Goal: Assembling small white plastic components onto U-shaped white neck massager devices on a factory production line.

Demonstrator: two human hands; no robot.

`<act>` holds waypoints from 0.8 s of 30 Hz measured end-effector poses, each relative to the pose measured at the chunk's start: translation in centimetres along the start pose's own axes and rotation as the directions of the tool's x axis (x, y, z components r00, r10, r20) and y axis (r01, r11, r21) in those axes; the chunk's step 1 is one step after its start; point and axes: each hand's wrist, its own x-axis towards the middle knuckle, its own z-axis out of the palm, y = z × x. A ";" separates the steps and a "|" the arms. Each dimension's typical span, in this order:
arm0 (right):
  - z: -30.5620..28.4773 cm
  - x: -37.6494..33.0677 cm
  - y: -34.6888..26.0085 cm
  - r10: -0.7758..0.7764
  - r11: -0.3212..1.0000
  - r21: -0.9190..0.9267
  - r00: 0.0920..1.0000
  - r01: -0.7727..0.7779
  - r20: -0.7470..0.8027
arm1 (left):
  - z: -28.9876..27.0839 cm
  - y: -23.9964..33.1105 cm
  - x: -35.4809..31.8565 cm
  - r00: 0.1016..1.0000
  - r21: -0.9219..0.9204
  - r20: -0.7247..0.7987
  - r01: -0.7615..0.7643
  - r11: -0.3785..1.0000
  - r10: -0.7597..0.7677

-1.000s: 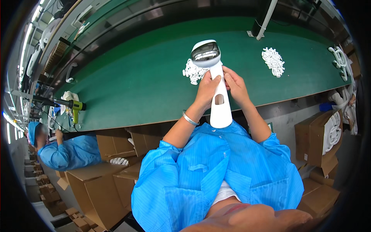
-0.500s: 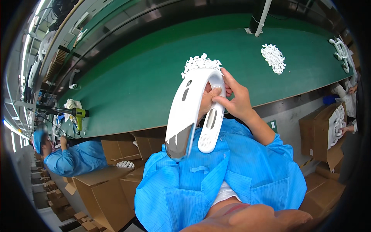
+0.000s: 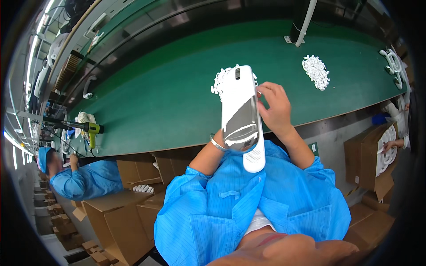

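Note:
A white, curved plastic device [image 3: 234, 95] with a glossy dark grey panel is held up over the bench edge, its perforated white end [image 3: 254, 160] pointing toward my chest. My left hand is behind it; only the wrist [image 3: 217, 144] with a metal bangle shows, and the fingers that support the device are hidden. Close to the device's right side, my right hand [image 3: 276, 106] has its thumb and fingertips pinched together on what looks like a tiny white plastic piece [image 3: 259, 92]. Just beyond the device lies a pile of small white plastic pieces [image 3: 219, 84], partly covered by it.
Another heap of small white pieces [image 3: 316, 72] lies on the green bench [image 3: 168, 97], near a white post [image 3: 306, 22]. White curved parts [image 3: 390, 64] rest at the far right. A green power tool [image 3: 92, 128], cardboard boxes [image 3: 120, 221] and a co-worker in blue [image 3: 84, 179] are leftward.
The device has turned so its dark panel faces up and hides my left hand. My right hand has come off its inner side and pinches a tiny piece beside it.

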 end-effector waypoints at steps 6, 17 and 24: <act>2.7 -2.3 1.2 0.333 0.856 0.305 0.897 -0.416 0.290 | -2.4 -1.8 1.6 0.978 -0.149 0.107 0.193 0.970 -0.178; 2.8 -1.5 -0.4 0.400 0.850 0.230 0.865 -0.473 0.303 | -2.8 -2.7 0.2 0.998 0.224 -0.043 0.048 0.973 -0.039; 2.0 -0.8 -2.5 0.479 0.821 0.160 0.813 -0.548 0.331 | -2.6 -2.7 -0.2 0.999 0.349 -0.041 -0.006 0.937 0.022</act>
